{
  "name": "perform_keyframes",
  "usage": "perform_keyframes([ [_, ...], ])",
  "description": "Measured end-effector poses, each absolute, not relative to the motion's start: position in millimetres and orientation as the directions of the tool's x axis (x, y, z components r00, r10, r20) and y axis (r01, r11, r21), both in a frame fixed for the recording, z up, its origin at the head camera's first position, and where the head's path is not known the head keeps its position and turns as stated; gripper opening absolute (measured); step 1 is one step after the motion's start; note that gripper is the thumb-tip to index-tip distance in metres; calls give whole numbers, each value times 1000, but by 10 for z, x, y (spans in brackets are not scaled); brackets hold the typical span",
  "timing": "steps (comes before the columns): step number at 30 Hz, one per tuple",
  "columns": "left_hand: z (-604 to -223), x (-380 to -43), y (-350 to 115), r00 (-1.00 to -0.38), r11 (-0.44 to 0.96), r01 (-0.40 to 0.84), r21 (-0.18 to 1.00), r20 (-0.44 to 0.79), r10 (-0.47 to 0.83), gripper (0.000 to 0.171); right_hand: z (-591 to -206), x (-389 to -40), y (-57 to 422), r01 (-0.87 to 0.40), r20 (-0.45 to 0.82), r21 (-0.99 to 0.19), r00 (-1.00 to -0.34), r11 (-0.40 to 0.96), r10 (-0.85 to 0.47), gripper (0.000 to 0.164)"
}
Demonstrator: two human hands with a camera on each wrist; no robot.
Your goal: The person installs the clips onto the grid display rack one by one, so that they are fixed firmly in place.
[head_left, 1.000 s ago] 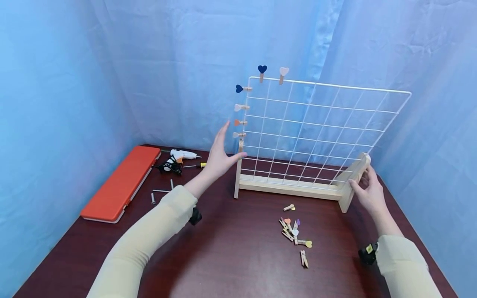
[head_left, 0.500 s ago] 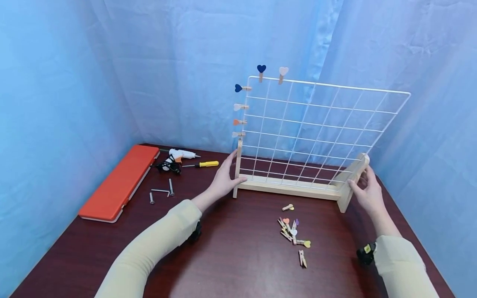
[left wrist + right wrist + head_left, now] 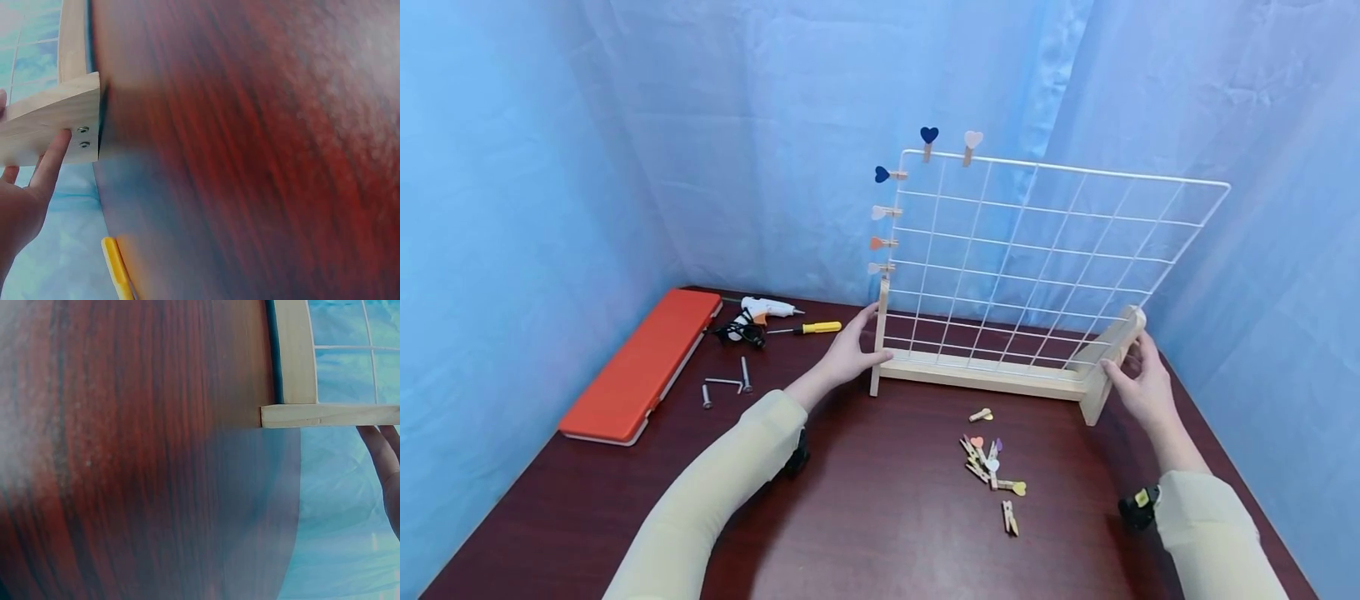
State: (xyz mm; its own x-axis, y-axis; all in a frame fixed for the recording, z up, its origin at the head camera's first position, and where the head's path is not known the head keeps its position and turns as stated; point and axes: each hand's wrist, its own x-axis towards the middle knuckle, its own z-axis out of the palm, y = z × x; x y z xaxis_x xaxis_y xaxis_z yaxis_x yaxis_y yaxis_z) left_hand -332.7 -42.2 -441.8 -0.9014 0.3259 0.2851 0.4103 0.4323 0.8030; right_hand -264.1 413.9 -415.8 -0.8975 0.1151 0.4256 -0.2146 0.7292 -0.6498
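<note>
A white wire grid [image 3: 1037, 164] leans back in a pale wooden stand [image 3: 985, 380]. My left hand [image 3: 847, 357] grips the stand's left side panel [image 3: 881, 333], thumb on the inner side and fingers outside; in the left wrist view one finger [image 3: 57, 153] touches the panel beside two screw heads [image 3: 83, 137]. At the other end my right hand [image 3: 1144, 393] holds the right side panel [image 3: 1099, 393], thumb in front, the other fingers partly hidden behind. Heart clothespins are clipped along the grid's left edge, such as an orange one [image 3: 880, 243], and two on top, one navy [image 3: 929, 135].
Several loose heart clothespins [image 3: 992, 467] lie on the dark table [image 3: 865, 517] before the stand. To the left are a red case [image 3: 647, 362], a white glue gun [image 3: 769, 307], a yellow-handled screwdriver [image 3: 822, 327], bolts [image 3: 746, 375] and a hex key [image 3: 722, 382]. Blue curtains surround the table.
My left hand has come down from beside the clipped clothespins and taken hold of the left side panel, uncovering the screwdriver and bolts. The right hand keeps its hold.
</note>
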Motion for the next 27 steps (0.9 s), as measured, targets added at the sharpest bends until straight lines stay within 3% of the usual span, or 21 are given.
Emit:
perform_keyframes([
  [19,-4405,-3271,-395,-938,357,274,893,166,304,83,-4101,-2618,4095,-196,433,-635,-891,748,134,74],
  [23,-4420,-3230,-375,-938,395,296,870,187,293,82,-4038,-2555,4070,-225,550,-622,-807,750,214,66],
  [27,-4420,-3200,-374,-943,419,300,857,200,266,82,-3904,-2458,3982,-285,672,-567,-702,773,234,48],
])
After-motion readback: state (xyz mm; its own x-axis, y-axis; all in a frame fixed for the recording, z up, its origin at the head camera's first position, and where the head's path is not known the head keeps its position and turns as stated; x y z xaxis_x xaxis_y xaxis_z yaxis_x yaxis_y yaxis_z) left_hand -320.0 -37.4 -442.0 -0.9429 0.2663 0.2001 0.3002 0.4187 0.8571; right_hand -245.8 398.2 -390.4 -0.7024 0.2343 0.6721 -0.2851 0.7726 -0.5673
